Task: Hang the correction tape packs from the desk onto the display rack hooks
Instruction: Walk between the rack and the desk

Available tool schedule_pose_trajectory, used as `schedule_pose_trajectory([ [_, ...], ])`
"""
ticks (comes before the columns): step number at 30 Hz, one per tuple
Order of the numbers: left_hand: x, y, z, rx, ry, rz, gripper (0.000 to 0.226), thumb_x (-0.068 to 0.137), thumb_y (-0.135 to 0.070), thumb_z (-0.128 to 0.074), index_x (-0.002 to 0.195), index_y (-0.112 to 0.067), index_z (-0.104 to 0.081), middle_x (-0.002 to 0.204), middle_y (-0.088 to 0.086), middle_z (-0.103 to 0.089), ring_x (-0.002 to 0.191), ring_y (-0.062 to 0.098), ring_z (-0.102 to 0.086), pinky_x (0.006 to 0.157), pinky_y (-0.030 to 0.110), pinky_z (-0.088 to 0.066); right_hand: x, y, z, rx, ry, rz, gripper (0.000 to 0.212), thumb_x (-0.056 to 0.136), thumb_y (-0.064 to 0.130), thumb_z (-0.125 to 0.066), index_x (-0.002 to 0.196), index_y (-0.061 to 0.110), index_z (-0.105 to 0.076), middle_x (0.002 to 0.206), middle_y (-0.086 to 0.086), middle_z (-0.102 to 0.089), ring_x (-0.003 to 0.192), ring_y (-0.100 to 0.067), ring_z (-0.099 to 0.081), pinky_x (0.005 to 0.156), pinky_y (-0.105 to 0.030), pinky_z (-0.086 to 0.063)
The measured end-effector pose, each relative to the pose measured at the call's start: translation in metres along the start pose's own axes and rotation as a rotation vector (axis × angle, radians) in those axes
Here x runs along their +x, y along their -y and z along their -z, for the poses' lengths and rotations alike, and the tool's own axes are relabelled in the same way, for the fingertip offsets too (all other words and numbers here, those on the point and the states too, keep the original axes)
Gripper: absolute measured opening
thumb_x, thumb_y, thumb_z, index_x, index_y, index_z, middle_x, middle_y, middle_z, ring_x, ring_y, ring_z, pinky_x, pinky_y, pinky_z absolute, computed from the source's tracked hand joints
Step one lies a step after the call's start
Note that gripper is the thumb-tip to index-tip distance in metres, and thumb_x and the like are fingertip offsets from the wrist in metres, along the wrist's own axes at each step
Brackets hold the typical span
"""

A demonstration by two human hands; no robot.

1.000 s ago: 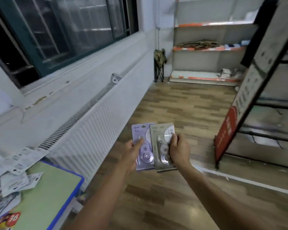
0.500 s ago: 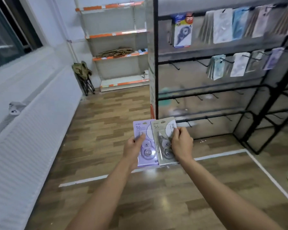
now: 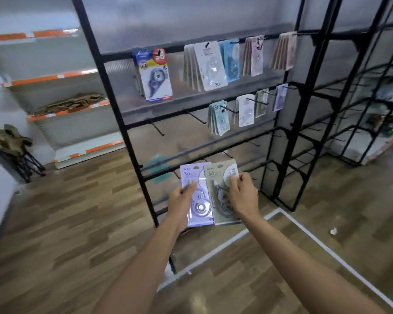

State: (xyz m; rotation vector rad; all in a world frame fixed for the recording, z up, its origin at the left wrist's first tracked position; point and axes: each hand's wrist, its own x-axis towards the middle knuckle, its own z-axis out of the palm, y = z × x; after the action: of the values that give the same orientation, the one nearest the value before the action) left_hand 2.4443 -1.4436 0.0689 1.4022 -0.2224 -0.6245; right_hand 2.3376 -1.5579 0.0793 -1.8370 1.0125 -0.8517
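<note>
Left hand (image 3: 183,201) grips the purple pack (image 3: 196,196); right hand (image 3: 242,196) pinches the overlapping grey pack (image 3: 220,177). Bare hooks (image 3: 196,117) at twelve o'clock on the display rack (image 3: 114,87).

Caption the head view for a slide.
Left hand holds purple pack, right hand beige pack, before display rack.

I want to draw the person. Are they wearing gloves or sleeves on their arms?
No gloves and no sleeves show. Both forearms are bare up to the picture's edge, and the left hand and right hand are bare too. No watch, ring or bracelet is visible.
</note>
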Motion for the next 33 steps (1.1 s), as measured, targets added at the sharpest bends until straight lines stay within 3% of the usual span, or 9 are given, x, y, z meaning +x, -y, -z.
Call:
schedule_pose_trajectory([
  [2,0.029,-0.008,-0.022,0.007,0.027,-0.016,0.015,0.092,-0.023,-0.063,0.098,-0.009,-0.066,0.087,0.006,-0.073,0.070,0.016,-0.071,0.057,0.026,-0.055,0.029,0.000,0.003,0.024,-0.007,0.000,0.017,0.095,0.034,-0.048,0.090,0.018,-0.044,0.078,0.007,-0.056,0.078,-0.020,-0.051,0.066,-0.030,-0.032],
  [5,0.063,-0.008,-0.050,0.030,0.033,0.017,0.021,0.092,-0.028,-0.062,0.101,-0.009,-0.064,0.101,0.012,-0.070,0.085,0.024,-0.067,0.079,0.040,-0.057,0.063,-0.007,0.008,0.021,0.005,-0.020,0.019,0.092,0.034,-0.054,0.095,0.018,-0.044,0.083,0.004,-0.060,0.082,-0.023,-0.058,0.070,-0.032,-0.041],
  [10,0.120,-0.007,-0.095,0.055,0.055,0.039,0.031,0.092,-0.036,-0.061,0.112,-0.013,-0.063,0.107,0.006,-0.070,0.098,0.024,-0.067,0.089,0.041,-0.054,0.128,-0.026,0.012,0.023,-0.004,-0.044,0.017,0.091,0.029,-0.056,0.096,0.016,-0.045,0.077,0.011,-0.056,0.085,-0.023,-0.060,0.078,-0.039,-0.049],
  [14,0.164,-0.011,-0.142,0.072,0.037,0.024,0.017,0.091,-0.032,-0.063,0.096,-0.016,-0.065,0.088,0.001,-0.074,0.076,0.016,-0.071,0.064,0.030,-0.057,0.193,-0.049,0.021,0.055,-0.003,-0.058,0.020,0.089,0.027,-0.059,0.096,0.014,-0.046,0.079,0.005,-0.058,0.084,-0.024,-0.061,0.073,-0.035,-0.046],
  [18,0.204,-0.020,-0.209,0.073,0.017,-0.025,0.026,0.092,-0.030,-0.063,0.113,-0.015,-0.063,0.112,0.004,-0.069,0.104,0.022,-0.064,0.093,0.041,-0.052,0.270,-0.068,0.044,0.070,0.017,-0.036,0.018,0.088,0.029,-0.060,0.094,0.019,-0.047,0.082,0.008,-0.061,0.082,-0.018,-0.062,0.072,-0.034,-0.049],
  [21,0.231,-0.021,-0.261,0.080,0.021,-0.087,0.014,0.093,-0.024,-0.062,0.107,-0.020,-0.066,0.095,-0.011,-0.068,0.080,-0.005,-0.063,0.065,0.014,-0.050,0.321,-0.083,0.068,0.068,0.005,-0.012,0.020,0.086,0.035,-0.062,0.082,0.026,-0.044,0.073,0.012,-0.059,0.066,0.002,-0.057,0.057,-0.020,-0.040],
  [24,0.255,-0.024,-0.306,0.097,0.030,-0.099,0.006,0.093,-0.021,-0.061,0.090,-0.024,-0.065,0.084,-0.012,-0.068,0.062,-0.010,-0.062,0.050,0.008,-0.045,0.369,-0.094,0.091,0.094,-0.014,0.001,0.024,0.087,0.034,-0.062,0.075,0.024,-0.043,0.068,0.010,-0.057,0.058,0.008,-0.054,0.047,-0.009,-0.036],
  [29,0.285,-0.034,-0.359,0.113,0.050,-0.054,0.007,0.094,-0.017,-0.060,0.096,-0.020,-0.066,0.101,0.008,-0.071,0.092,0.024,-0.067,0.083,0.039,-0.054,0.430,-0.114,0.105,0.110,-0.037,-0.028,0.026,0.088,0.033,-0.061,0.071,0.023,-0.044,0.066,0.011,-0.056,0.057,0.004,-0.051,0.048,-0.008,-0.036],
  [33,0.325,-0.041,-0.389,0.170,0.035,-0.114,0.016,0.093,-0.009,-0.057,0.103,-0.020,-0.062,0.103,0.010,-0.071,0.091,0.029,-0.068,0.081,0.045,-0.057,0.485,-0.120,0.104,0.138,-0.016,-0.016,0.020,0.088,0.031,-0.063,0.076,0.026,-0.048,0.071,0.014,-0.058,0.061,0.009,-0.054,0.050,-0.006,-0.036],
])
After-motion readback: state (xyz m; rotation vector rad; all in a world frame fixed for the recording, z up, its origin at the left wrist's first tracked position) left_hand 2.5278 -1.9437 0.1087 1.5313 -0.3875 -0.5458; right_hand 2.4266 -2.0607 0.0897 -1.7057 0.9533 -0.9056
